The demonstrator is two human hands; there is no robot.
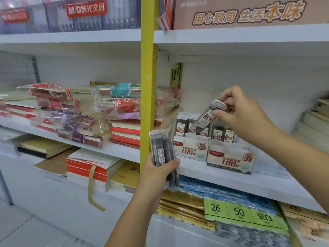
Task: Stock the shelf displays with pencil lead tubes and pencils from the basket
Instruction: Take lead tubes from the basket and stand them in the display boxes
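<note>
Grey lead tube [206, 117], pinched by right hand [243, 113], tilts over the display box [188, 150]. Left hand [156, 173] grips maybe three more tubes [163, 150].

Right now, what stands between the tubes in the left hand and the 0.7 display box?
The 0.5 display box stands there on the white shelf, seen in the head view.

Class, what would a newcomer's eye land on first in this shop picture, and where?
The right hand pinches a tilted lead tube above the display boxes on the white shelf. The left hand grips a bundle of tubes beside the yellow post.
</note>
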